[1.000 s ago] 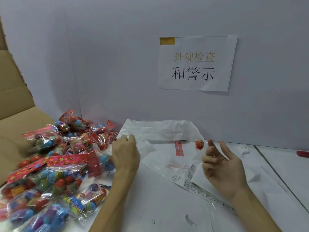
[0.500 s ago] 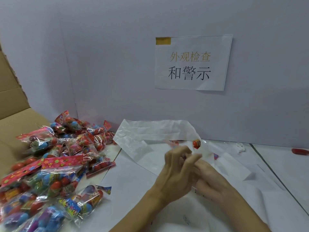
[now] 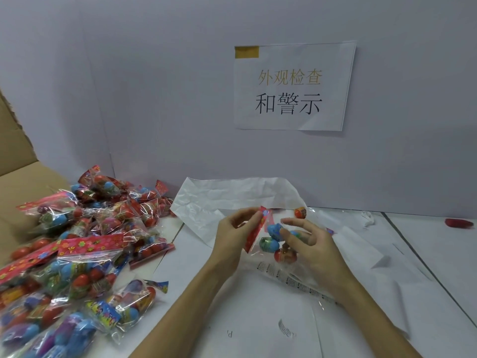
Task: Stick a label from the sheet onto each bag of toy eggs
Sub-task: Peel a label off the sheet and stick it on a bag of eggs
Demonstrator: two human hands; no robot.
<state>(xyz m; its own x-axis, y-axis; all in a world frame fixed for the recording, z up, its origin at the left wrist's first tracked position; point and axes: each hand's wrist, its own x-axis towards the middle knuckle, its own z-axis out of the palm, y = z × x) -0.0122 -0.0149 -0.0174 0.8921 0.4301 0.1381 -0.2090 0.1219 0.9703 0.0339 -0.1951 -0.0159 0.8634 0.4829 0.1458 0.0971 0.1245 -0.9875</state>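
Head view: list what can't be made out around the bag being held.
- Label sheet: print too small, partly under the right hand.
- Held bag: label on it or not, hidden by glare and fingers.
- Left hand pinches its red header.
- Bag pile: cut off at left edge.

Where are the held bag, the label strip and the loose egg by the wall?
held bag (image 3: 269,244), head view, on a blue egg inside it.
label strip (image 3: 291,279), head view, on its printed labels under the right hand.
loose egg (image 3: 300,212), head view, on its orange shell.
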